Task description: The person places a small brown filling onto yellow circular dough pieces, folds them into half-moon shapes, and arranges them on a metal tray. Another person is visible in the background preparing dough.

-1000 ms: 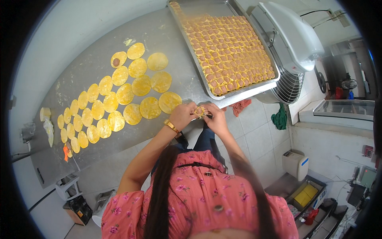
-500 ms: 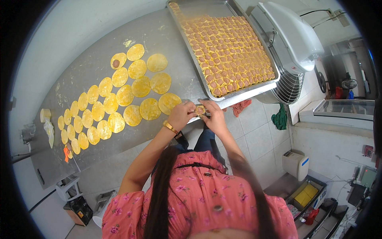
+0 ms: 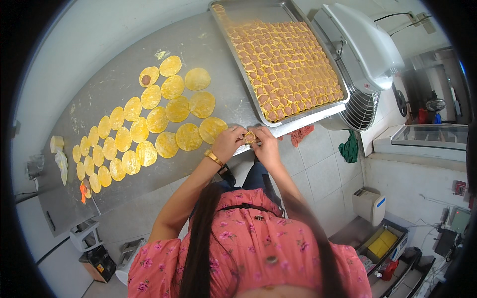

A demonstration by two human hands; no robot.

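Grey table [image 3: 218,54] stands ahead. Left hand [image 3: 227,145] and right hand [image 3: 266,149] pinch one dumpling [image 3: 250,137], likely soft and light: hold its sides gently.

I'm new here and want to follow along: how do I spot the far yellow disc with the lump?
On the big grey metal table, look left of the loaded tray to the rows of yellow discs. Just beyond their far row lie two more; you want the left one. Unlike the bare discs right beside it, it carries a brown lump.
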